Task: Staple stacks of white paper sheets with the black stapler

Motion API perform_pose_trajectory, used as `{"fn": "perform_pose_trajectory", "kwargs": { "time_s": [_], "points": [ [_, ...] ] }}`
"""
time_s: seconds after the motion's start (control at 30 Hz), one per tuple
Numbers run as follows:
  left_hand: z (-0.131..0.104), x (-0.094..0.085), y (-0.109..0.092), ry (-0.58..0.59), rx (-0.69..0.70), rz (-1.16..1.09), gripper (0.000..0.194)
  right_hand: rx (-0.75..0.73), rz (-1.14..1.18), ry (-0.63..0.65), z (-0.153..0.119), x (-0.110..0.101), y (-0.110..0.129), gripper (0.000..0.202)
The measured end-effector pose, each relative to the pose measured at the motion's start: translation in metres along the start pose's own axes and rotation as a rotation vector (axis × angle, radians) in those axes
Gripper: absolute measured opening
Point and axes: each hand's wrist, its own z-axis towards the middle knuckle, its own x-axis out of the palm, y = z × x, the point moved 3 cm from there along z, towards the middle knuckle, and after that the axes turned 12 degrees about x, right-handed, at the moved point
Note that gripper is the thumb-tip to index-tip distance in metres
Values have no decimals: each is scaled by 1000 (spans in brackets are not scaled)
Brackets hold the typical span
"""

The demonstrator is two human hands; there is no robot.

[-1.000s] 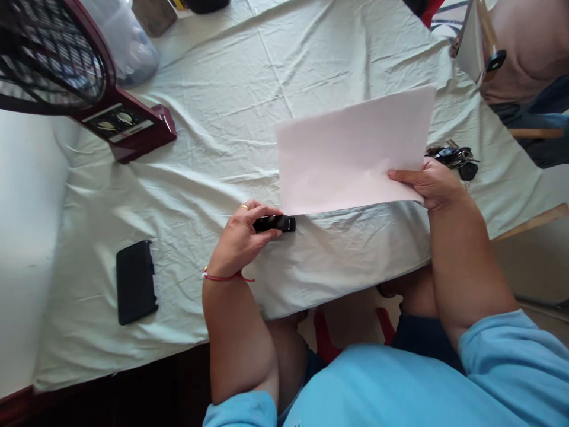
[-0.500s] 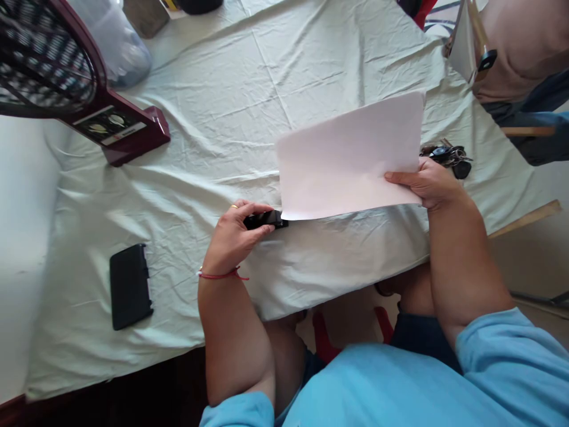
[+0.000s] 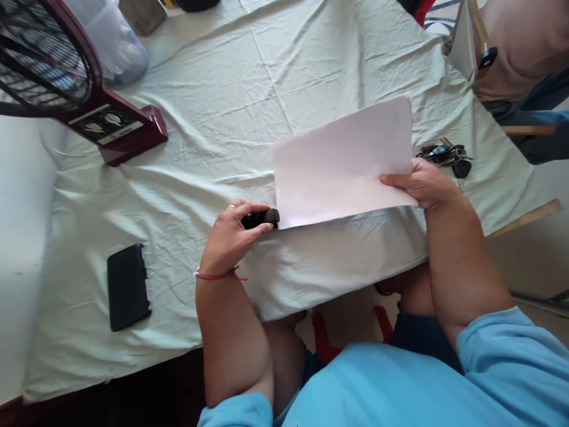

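Observation:
White paper (image 3: 342,163), perhaps several sheets, slants above the cloth, its right edge gripped by my right hand (image 3: 429,184) with the thumb on top. My left hand (image 3: 235,231) is closed around a small black stapler-like object (image 3: 267,218), fingers above and thumb below. The black object's right end meets the paper's lower left corner. Whether the corner lies inside it cannot be made out.
A light green cloth (image 3: 213,136) covers the table. On it are a black phone case (image 3: 128,287), a maroon electric racket (image 3: 128,127), a plastic container (image 3: 118,47) and keys (image 3: 448,155). Another person (image 3: 524,41) is at the upper right.
The paper and my right hand have shifted slightly left. The paper's lower left corner has dropped a little beside the black object. My left hand keeps its hold.

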Motion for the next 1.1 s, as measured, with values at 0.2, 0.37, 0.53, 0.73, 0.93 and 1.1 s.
{"fn": "perform_pose_trajectory", "kwargs": {
  "time_s": [0.2, 0.37, 0.53, 0.73, 0.93, 1.1],
  "points": [
    [0, 4, 0, -28, 37, 6, 37, 41, -58, -12, 1, 4, 2, 37],
    [0, 7, 4, -37, 32, -34, 32, 54, -70, -4, -3, 8, 3, 35],
    [4, 15, 2, 14, 18, 56, 24, 31, -67, -21, -9, 11, 4, 33],
    [6, 17, -2, 68, 51, 49, 24, 33, -75, 0, -5, 13, 3, 38],
    [1, 10, -11, 62, 45, -60, 27, -43, 21, -34, 3, 14, 0, 45],
    [1, 11, -2, -102, -98, -205, 31, -67, 93, -57, -4, 16, 6, 48]
  ]
}}
